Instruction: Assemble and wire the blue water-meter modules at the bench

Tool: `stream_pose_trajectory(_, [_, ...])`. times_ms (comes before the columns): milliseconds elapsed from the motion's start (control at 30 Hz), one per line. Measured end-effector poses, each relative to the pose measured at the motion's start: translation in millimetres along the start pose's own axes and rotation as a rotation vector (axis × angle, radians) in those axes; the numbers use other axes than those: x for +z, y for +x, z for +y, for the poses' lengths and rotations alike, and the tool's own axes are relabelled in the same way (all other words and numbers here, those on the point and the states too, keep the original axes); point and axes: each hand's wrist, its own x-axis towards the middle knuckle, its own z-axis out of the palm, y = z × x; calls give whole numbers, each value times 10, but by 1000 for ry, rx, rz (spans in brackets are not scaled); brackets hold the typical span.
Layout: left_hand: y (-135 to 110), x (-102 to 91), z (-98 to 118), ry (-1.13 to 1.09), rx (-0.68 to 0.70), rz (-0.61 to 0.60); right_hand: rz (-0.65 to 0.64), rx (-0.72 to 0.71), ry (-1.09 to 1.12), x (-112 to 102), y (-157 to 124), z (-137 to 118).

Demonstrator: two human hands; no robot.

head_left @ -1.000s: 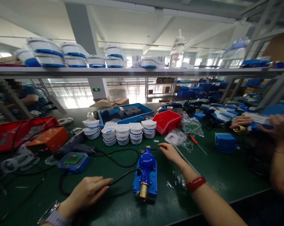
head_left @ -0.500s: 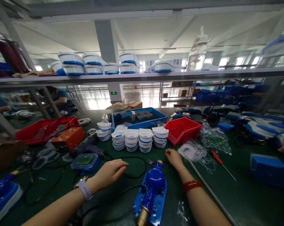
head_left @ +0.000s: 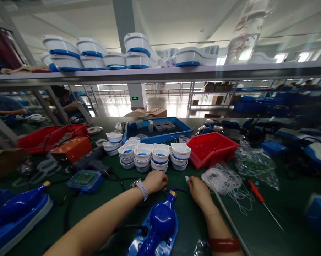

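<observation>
My left hand (head_left: pixel 155 180) is just behind the blue device, its fingers curled together; whatever they hold, if anything, is hidden. Between the fingertips of my right hand (head_left: pixel 199 191) is a small whitish piece (head_left: pixel 187 179), too small to make out. In front of my hands a glossy blue rounded housing (head_left: pixel 162 218) with a brass threaded end (head_left: pixel 173 194) lies on a light blue base, a black cable entering its side. A thin dark wire (head_left: pixel 179 189) runs across the table behind the brass end.
Stacked white-and-blue cups (head_left: pixel 143 156) stand behind my hands, with a red bin (head_left: pixel 213 147) and a blue tray (head_left: pixel 180 133) beyond. Right are tangled clear tubing (head_left: pixel 221 179), a metal rod (head_left: pixel 231 222) and a screwdriver (head_left: pixel 255 190). Left are a boxed circuit board (head_left: pixel 85 179) and another blue device (head_left: pixel 19 209).
My left hand has moved right, towards the right hand, and its fingers have curled. A whitish piece now shows at my right fingertips. The view has shifted.
</observation>
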Motion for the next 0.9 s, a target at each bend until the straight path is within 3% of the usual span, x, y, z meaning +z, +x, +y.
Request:
stream_pose_trajectory(367, [88,-53,-26,56,-137,-186,-112,27,-10,-155,-52,42])
stream_pose_trajectory(633, [21,-111,-38,44,-83,-293,-192,-75,-83,-346,-196,25])
stream_pose_trajectory(767, [-103,-254,-2,47,-62,-233,-126,-90,-37,-324,-298,27])
stream_pose_trajectory(900, [-470,-638,-47,7,-47,-40,-2,-48,136,-296,-418,118])
